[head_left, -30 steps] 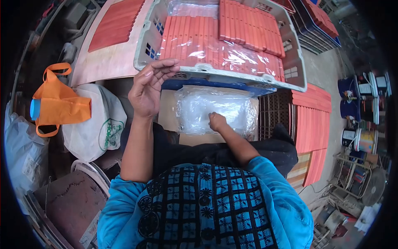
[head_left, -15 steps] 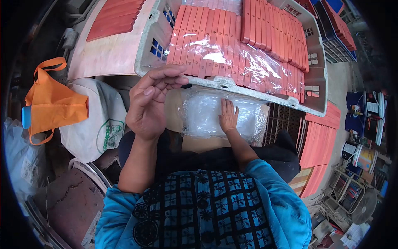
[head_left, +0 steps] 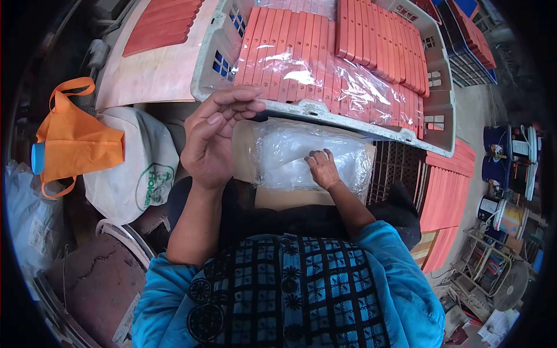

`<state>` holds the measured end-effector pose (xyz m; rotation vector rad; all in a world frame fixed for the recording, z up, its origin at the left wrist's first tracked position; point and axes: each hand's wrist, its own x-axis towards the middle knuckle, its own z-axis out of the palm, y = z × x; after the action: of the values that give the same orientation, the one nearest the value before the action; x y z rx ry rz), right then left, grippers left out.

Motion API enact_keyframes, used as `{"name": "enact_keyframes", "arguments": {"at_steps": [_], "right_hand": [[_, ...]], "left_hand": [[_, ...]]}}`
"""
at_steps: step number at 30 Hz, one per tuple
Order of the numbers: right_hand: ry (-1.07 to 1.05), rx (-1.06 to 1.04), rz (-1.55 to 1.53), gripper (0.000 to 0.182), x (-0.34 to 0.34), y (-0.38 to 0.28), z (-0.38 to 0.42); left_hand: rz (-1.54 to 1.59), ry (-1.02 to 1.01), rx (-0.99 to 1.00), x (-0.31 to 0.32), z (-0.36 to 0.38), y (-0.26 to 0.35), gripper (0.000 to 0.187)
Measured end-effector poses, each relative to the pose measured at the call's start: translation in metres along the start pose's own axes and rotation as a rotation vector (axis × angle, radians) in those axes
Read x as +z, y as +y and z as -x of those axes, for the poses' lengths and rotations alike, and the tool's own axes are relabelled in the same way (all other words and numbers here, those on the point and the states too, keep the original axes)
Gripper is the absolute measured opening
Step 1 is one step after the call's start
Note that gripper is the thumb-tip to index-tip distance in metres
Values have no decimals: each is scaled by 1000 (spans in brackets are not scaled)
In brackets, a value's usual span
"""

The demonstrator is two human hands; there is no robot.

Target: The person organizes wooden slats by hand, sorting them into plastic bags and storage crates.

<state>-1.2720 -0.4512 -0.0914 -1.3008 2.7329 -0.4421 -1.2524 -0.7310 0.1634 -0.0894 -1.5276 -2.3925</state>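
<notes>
My left hand (head_left: 216,132) is raised in front of the crate's near left corner. Its fingers are loosely bent, the thumb stands apart, and nothing shows in it. Below and to the right, my right hand (head_left: 324,168) rests on a stack of clear plastic bags (head_left: 284,152), fingers curled in and pinching up the top bag, which creases at the fingertips. The stack lies over brown cardboard (head_left: 284,199) just beyond my lap. Behind it, a grey plastic crate (head_left: 357,126) holds rows of red-painted slats (head_left: 284,55) with small holes, some under clear plastic film.
An orange bag (head_left: 81,139) lies against a white sack (head_left: 145,191) on the left. More red slats (head_left: 444,197) are stacked at the right, near paint buckets (head_left: 510,145). A board (head_left: 139,75) with red slats on it stands at the upper left.
My right hand has drawn back toward me over the plastic bags, and its fingers went from flat to curled. My left hand stays raised, nearly unmoved.
</notes>
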Motion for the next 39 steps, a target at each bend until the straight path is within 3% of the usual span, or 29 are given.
{"name": "enact_keyframes", "arguments": {"at_steps": [4, 5, 8, 9, 12, 15, 18, 19, 22, 23, 26, 32, 35, 39], "right_hand": [[-54, -76, -31, 30, 1, -13, 22], [-168, -47, -103, 29, 0, -15, 26], [-703, 348, -408, 32, 8, -21, 18], [-684, 418, -500, 38, 9, -19, 10], [-212, 465, -330, 51, 13, -21, -11], [75, 189, -257, 57, 18, -21, -46], [-219, 238, -124, 61, 22, -31, -65], [-292, 207, -54, 47, 32, -27, -68], [-489, 182, -14, 29, 33, -20, -74], [-399, 183, -28, 18, 31, -19, -71], [20, 150, -272, 26, 32, -14, -59], [175, 42, -106, 30, -21, -14, -46], [162, 208, -305, 24, -28, -14, -36], [152, 278, -390, 14, -59, -24, -29]], "left_hand": [[-9, 6, -1, -1, 2, 1, 51], [-10, 13, -6, -1, 4, 2, 51], [52, 82, 2, 7, 5, 4, 48], [63, 78, 1, 8, 5, 4, 48], [64, 46, -7, 9, 7, 4, 48], [20, -10, -11, 6, 7, 4, 51], [19, 3, -27, 6, 8, 4, 50], [18, 10, -27, 5, 7, 4, 50], [26, 15, -23, 1, 5, 4, 50], [31, 15, -24, 0, 4, 4, 50], [33, 24, -16, -2, 2, 5, 49], [43, 48, -7, 0, 3, 8, 47], [58, 61, -10, 0, 5, 7, 46], [55, 71, -37, 5, 6, 10, 44]]}}
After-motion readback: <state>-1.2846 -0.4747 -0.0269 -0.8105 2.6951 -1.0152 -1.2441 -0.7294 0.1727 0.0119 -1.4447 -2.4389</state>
